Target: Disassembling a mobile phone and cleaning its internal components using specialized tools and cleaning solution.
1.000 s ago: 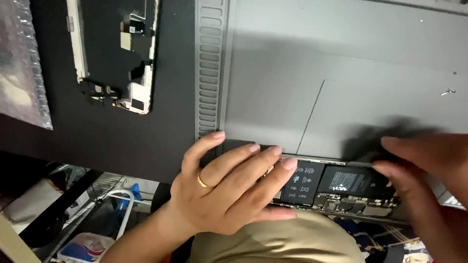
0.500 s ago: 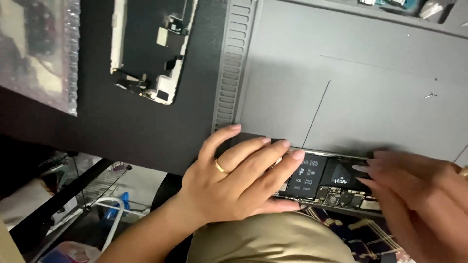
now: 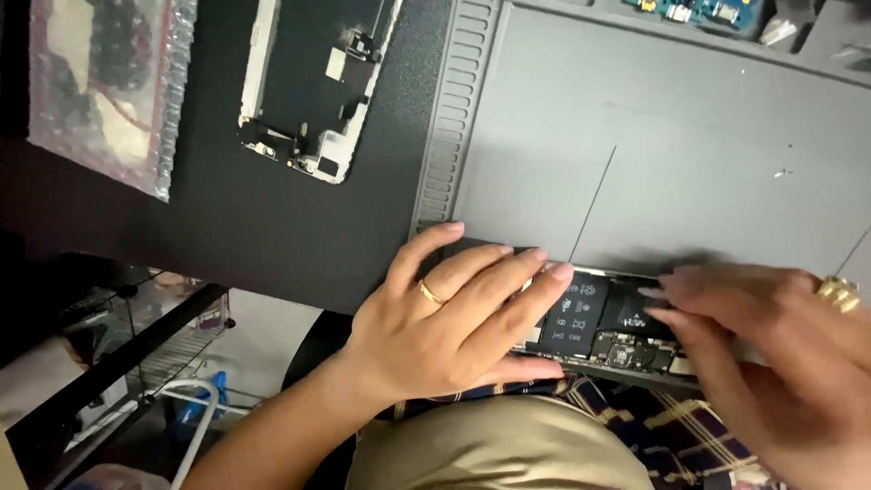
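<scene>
Since the last look, both of my hands have drifted toward the right of the frame, and the detached screen panel (image 3: 313, 86) now sits further right in the upper left.

My left hand (image 3: 454, 318) lies flat, fingers spread, pressing on the left end of the opened phone (image 3: 599, 331) at the lower centre, on the near edge of the grey work mat (image 3: 635, 118). It closes on nothing. My right hand (image 3: 771, 363) reaches in from the lower right, blurred; I cannot tell whether its fingertips pinch anything.

I judge this to be work inside the phone body, near the black battery (image 3: 576, 313); the next move calls for a steady hold and a fine touch at the small board.

My left palm hides the phone's left end, and the right hand covers its right end. A bubble-wrap bag (image 3: 100, 91) lies at the upper left.
</scene>
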